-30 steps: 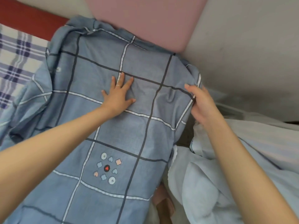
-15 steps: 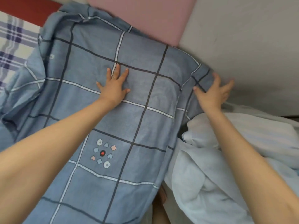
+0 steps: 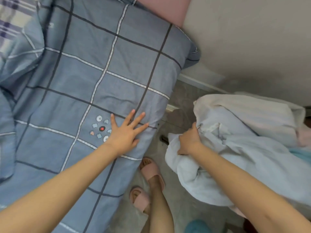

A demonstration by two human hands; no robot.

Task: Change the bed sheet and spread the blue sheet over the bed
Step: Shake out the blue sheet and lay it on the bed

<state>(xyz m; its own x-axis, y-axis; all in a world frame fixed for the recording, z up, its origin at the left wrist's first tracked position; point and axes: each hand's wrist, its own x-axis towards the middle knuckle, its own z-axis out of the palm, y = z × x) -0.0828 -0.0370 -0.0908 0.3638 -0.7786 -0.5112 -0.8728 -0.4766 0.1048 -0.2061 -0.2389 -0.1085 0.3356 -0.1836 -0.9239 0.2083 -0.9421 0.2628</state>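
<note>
— What is the blue sheet made of?
— Woven cloth, matt, with a fine grain and a few soft creases; the grid lines lie flat in it.
— And the pale bundle?
— Cloth too, soft, heavily crumpled, no shine.
— The headboard?
— Pink, padded, smooth and matt. The slippers look like smooth moulded foam or rubber, and the floor is hard, mottled, faintly glossy
</note>
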